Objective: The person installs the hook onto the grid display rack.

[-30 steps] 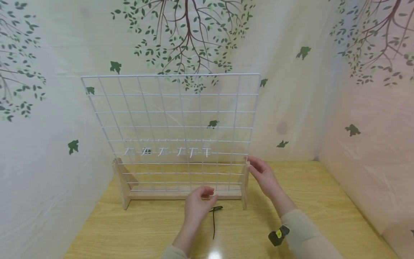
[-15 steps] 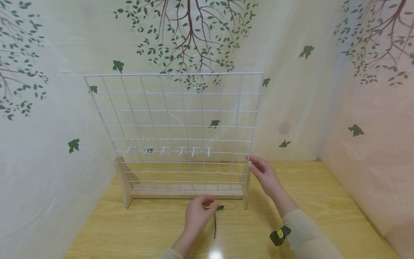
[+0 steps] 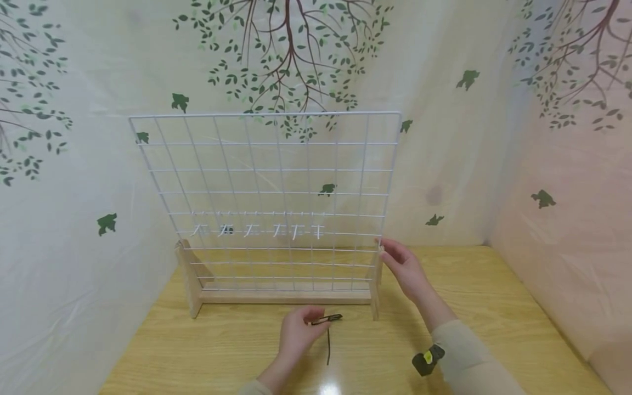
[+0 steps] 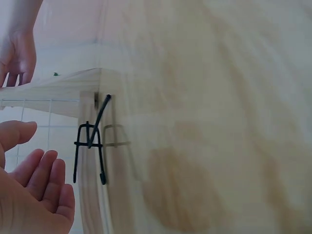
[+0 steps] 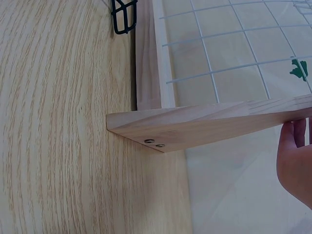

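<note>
A black wire hook (image 3: 334, 317) lies on the table in front of the wooden stand, its long prong towards me. Beside it is my left hand (image 3: 296, 332), thumb and fingers apart; the left wrist view shows a gap between the fingertips (image 4: 50, 155) and the hook (image 4: 88, 145). At the right end, my right hand (image 3: 406, 271) grips the top of the stand's side piece (image 5: 204, 122), where the white wire grid (image 3: 266, 170) meets it. In the right wrist view, part of this hand (image 5: 295, 163) is cut off by the frame edge.
Several white hooks (image 3: 318, 231) hang in a row on the grid's lower half. The stand's crossbar (image 3: 286, 297) runs along the wooden table (image 3: 222, 351). Behind stands a pale curtain (image 3: 444, 137) with printed branches and leaves.
My left hand has come down from the crossbar towards me, to beside the black hook. The right hand stays at the stand's right end. The view has shifted slightly.
</note>
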`<state>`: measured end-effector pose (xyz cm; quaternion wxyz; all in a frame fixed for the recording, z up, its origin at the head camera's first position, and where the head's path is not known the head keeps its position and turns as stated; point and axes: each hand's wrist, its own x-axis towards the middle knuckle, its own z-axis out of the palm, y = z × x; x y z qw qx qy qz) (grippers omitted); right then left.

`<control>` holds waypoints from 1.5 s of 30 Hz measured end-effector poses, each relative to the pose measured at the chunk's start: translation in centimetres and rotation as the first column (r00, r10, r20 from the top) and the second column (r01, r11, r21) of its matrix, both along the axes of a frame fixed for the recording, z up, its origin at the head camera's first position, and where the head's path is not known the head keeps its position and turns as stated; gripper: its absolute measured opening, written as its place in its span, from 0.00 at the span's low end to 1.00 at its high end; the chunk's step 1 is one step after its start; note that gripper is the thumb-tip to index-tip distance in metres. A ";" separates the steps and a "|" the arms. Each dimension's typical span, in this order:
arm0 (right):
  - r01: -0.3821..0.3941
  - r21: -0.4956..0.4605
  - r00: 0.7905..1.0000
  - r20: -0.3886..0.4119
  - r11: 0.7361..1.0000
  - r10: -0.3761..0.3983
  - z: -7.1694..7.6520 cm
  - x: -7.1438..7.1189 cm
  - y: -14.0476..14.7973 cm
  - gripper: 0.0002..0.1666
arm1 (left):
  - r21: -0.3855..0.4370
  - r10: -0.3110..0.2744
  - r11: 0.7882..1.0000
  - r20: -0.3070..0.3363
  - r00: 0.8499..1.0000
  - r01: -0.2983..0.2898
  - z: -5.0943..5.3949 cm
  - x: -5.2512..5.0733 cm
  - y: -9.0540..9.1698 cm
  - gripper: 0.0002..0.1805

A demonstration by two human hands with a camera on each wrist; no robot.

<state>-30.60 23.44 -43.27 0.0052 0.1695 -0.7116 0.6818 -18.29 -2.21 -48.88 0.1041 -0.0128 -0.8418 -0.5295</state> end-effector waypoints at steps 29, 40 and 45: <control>0.002 -0.018 1.000 0.000 1.000 -0.002 -0.1 0.1 -0.1 0.25 | 0.131 -0.128 0.985 0.111 0.986 0.114 -2.9 0.6 -1.0 0.18; 0.011 -0.010 1.000 -0.002 1.000 -0.011 0.1 0.1 0.0 0.25 | 0.083 -0.127 0.990 0.122 0.984 0.118 -3.7 0.8 -0.9 0.24; 0.017 0.015 1.000 -0.014 1.000 -0.017 0.1 0.2 0.0 0.26 | 0.028 -0.114 0.993 0.138 0.984 0.111 -3.8 0.7 -0.7 0.27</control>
